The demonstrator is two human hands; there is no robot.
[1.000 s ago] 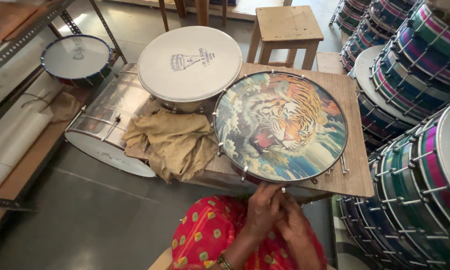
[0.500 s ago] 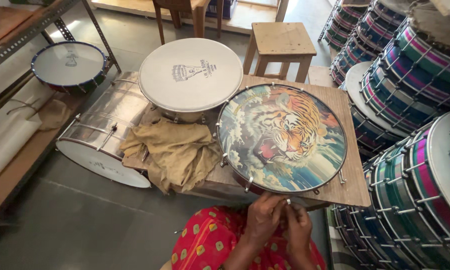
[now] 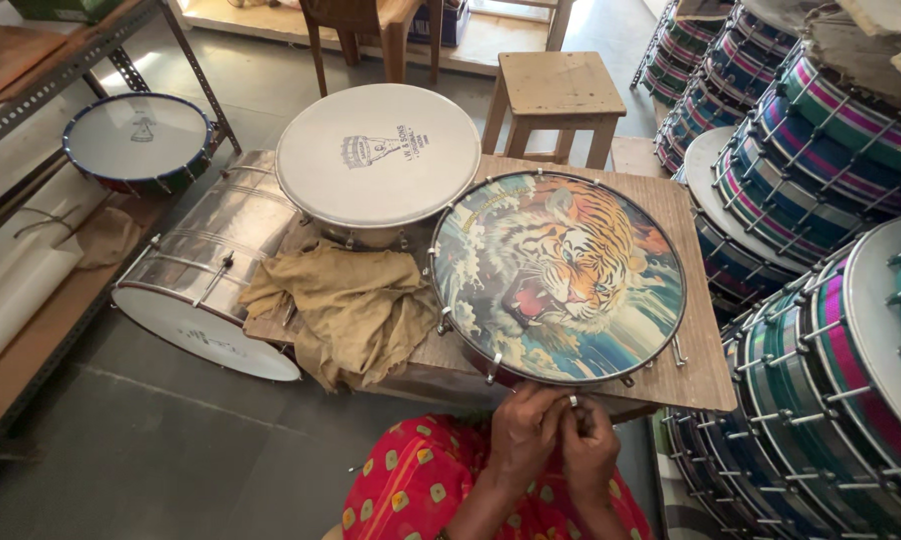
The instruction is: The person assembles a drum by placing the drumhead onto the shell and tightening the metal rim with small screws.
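The person wears a red garment [image 3: 421, 495] with yellow-green dots.

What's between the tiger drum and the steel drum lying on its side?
Head view: a crumpled tan cloth lies between the tiger drum and the steel drum.

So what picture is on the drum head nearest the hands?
A roaring orange tiger amid blue-green waves on the drum head, clearest in the head view.

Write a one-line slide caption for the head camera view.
Both hands, left hand and right hand, meet at the near rim of a tiger-printed drum beside a tan cloth.
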